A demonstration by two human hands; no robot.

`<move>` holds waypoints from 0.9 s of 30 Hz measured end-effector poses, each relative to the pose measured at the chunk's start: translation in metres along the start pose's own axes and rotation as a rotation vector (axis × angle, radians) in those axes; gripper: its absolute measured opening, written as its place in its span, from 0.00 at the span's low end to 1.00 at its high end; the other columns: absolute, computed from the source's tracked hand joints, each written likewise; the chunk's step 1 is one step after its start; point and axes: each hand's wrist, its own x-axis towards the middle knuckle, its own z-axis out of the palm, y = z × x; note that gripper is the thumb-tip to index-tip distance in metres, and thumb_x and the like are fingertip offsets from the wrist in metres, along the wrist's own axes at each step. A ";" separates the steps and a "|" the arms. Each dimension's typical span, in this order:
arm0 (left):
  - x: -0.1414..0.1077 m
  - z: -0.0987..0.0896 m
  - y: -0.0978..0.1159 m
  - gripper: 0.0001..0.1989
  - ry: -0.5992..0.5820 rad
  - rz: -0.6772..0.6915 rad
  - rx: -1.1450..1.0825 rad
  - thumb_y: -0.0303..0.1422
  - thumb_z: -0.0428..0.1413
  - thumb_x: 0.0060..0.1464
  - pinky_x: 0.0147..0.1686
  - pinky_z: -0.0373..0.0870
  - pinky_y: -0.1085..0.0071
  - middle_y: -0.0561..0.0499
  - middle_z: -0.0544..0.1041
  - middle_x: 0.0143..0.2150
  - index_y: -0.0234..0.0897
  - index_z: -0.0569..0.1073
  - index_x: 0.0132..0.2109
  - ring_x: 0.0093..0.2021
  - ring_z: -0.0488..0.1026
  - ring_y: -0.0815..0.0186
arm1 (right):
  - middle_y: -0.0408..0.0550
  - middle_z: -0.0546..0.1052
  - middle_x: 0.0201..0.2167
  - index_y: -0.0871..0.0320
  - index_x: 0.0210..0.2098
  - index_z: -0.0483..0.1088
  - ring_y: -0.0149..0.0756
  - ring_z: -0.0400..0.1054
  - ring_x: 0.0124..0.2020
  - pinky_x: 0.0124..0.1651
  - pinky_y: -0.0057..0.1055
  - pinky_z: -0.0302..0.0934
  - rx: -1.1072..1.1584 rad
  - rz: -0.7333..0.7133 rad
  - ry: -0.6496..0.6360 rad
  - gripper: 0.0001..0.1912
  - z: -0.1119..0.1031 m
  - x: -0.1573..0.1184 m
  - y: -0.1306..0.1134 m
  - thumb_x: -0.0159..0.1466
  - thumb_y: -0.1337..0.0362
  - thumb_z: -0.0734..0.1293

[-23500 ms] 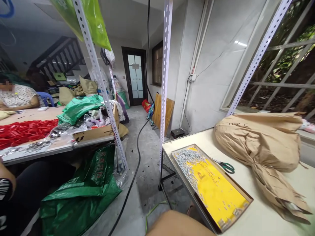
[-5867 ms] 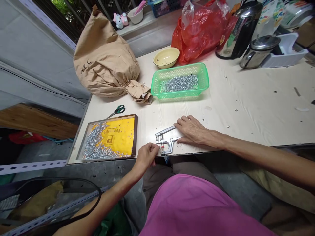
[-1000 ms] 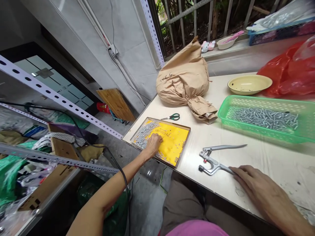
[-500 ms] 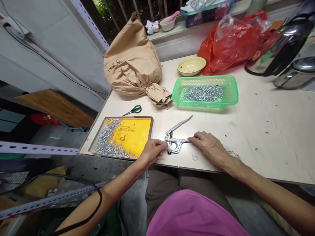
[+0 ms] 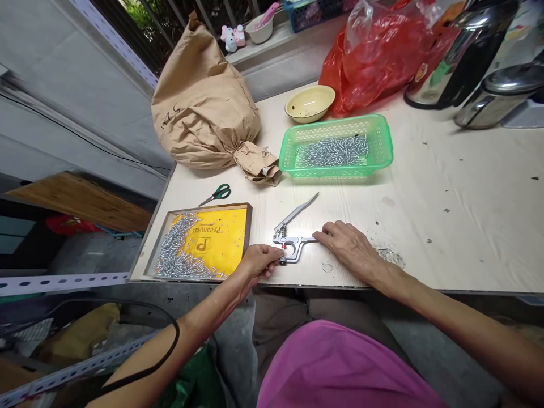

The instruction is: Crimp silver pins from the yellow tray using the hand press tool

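L hand (image 5: 260, 260) had fingertips tog. at head of pliers (image 5: 293, 240); any pc. btwn. was too small to tell. R hand (image 5: 346, 246) gripped lower handle w/ fingers. Tray (image 5: 229, 241) sat just L of L fingers.

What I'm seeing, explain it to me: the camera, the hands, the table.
There is no machine, only two bare hands, filmed by a camera worn on the person's head, looking forward and down. The right hand holds a metal tool by its lower handle. The left hand pinches at the tool's working end; whether it holds anything is too small to tell. On the table are a shallow tray and a green basket, both with small metal pieces, plus scissors, a brown sack and a cream bowl.
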 end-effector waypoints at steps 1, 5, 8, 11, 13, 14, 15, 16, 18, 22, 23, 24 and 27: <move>0.001 -0.001 0.001 0.16 0.002 -0.003 0.018 0.39 0.65 0.40 0.12 0.49 0.79 0.58 0.66 0.18 0.31 0.69 0.28 0.13 0.56 0.79 | 0.50 0.68 0.39 0.55 0.46 0.67 0.39 0.59 0.39 0.37 0.33 0.51 -0.010 0.003 0.001 0.15 0.001 0.000 0.000 0.64 0.75 0.57; 0.004 -0.005 0.006 0.16 -0.056 -0.030 0.125 0.39 0.65 0.40 0.13 0.52 0.79 0.57 0.68 0.18 0.30 0.72 0.30 0.13 0.58 0.79 | 0.51 0.68 0.39 0.55 0.45 0.67 0.40 0.59 0.39 0.37 0.34 0.52 -0.038 0.011 -0.002 0.14 0.005 0.000 -0.002 0.64 0.74 0.57; 0.006 -0.007 0.008 0.17 -0.094 -0.038 0.180 0.41 0.65 0.39 0.13 0.53 0.78 0.57 0.68 0.17 0.30 0.72 0.28 0.13 0.58 0.79 | 0.50 0.69 0.39 0.55 0.44 0.67 0.40 0.59 0.39 0.37 0.34 0.53 -0.028 0.006 -0.014 0.13 0.003 0.000 -0.003 0.64 0.73 0.57; 0.006 -0.008 0.008 0.18 -0.115 -0.034 0.194 0.42 0.65 0.38 0.13 0.52 0.79 0.57 0.68 0.16 0.31 0.71 0.26 0.12 0.58 0.78 | 0.51 0.69 0.42 0.55 0.45 0.67 0.39 0.60 0.40 0.39 0.34 0.55 0.044 -0.014 -0.044 0.10 -0.006 0.003 0.002 0.66 0.67 0.58; 0.004 -0.007 0.008 0.18 -0.127 -0.040 0.195 0.42 0.66 0.38 0.13 0.52 0.79 0.57 0.67 0.16 0.31 0.71 0.26 0.12 0.58 0.78 | 0.55 0.67 0.49 0.57 0.50 0.65 0.42 0.60 0.46 0.44 0.37 0.57 0.074 -0.038 -0.044 0.14 -0.013 0.009 0.009 0.65 0.61 0.61; 0.003 -0.006 0.007 0.18 -0.129 -0.045 0.194 0.41 0.66 0.38 0.13 0.51 0.79 0.57 0.67 0.16 0.31 0.71 0.26 0.12 0.58 0.79 | 0.58 0.63 0.54 0.58 0.53 0.63 0.46 0.59 0.51 0.47 0.40 0.57 0.072 -0.057 -0.037 0.20 -0.015 0.014 0.013 0.64 0.57 0.63; 0.002 -0.006 0.007 0.18 -0.129 -0.051 0.191 0.41 0.65 0.38 0.12 0.51 0.79 0.58 0.67 0.16 0.31 0.70 0.26 0.12 0.58 0.79 | 0.61 0.59 0.59 0.60 0.56 0.60 0.50 0.55 0.56 0.51 0.44 0.55 0.060 -0.079 -0.032 0.28 -0.016 0.019 0.019 0.61 0.53 0.65; 0.000 -0.005 0.007 0.18 -0.127 -0.058 0.189 0.41 0.66 0.38 0.12 0.51 0.79 0.58 0.67 0.15 0.31 0.70 0.25 0.12 0.58 0.79 | 0.63 0.54 0.62 0.61 0.59 0.57 0.54 0.49 0.60 0.55 0.48 0.53 0.043 -0.103 -0.034 0.36 -0.016 0.025 0.024 0.58 0.50 0.67; -0.002 -0.004 0.006 0.18 -0.123 -0.068 0.184 0.42 0.66 0.38 0.12 0.50 0.79 0.58 0.66 0.15 0.31 0.70 0.25 0.12 0.57 0.79 | 0.65 0.49 0.64 0.63 0.61 0.54 0.60 0.41 0.64 0.58 0.53 0.46 0.019 -0.152 -0.074 0.47 -0.012 0.037 0.033 0.51 0.43 0.70; -0.003 -0.004 0.001 0.20 -0.131 -0.055 0.170 0.43 0.66 0.37 0.12 0.49 0.79 0.58 0.66 0.15 0.31 0.70 0.25 0.11 0.56 0.79 | 0.66 0.54 0.62 0.63 0.61 0.54 0.62 0.43 0.63 0.59 0.59 0.42 -0.012 -0.188 -0.157 0.54 -0.001 0.056 0.040 0.44 0.39 0.70; -0.003 -0.004 0.000 0.20 -0.134 -0.051 0.169 0.44 0.66 0.37 0.12 0.49 0.79 0.58 0.66 0.15 0.31 0.69 0.25 0.11 0.56 0.79 | 0.65 0.57 0.60 0.64 0.61 0.54 0.62 0.46 0.61 0.58 0.60 0.42 -0.021 -0.189 -0.154 0.55 -0.001 0.059 0.039 0.43 0.38 0.70; -0.003 -0.003 -0.002 0.20 -0.133 -0.050 0.169 0.44 0.66 0.37 0.12 0.49 0.79 0.58 0.66 0.15 0.32 0.69 0.25 0.11 0.57 0.79 | 0.65 0.60 0.57 0.64 0.60 0.55 0.61 0.49 0.59 0.57 0.60 0.42 -0.033 -0.190 -0.146 0.55 -0.003 0.062 0.038 0.42 0.38 0.71; -0.003 -0.003 -0.004 0.19 -0.122 -0.059 0.166 0.43 0.66 0.37 0.12 0.49 0.79 0.57 0.67 0.15 0.32 0.70 0.25 0.12 0.58 0.78 | 0.61 0.66 0.48 0.67 0.54 0.61 0.56 0.57 0.50 0.55 0.58 0.46 -0.080 -0.198 -0.162 0.51 -0.013 0.067 0.031 0.41 0.38 0.71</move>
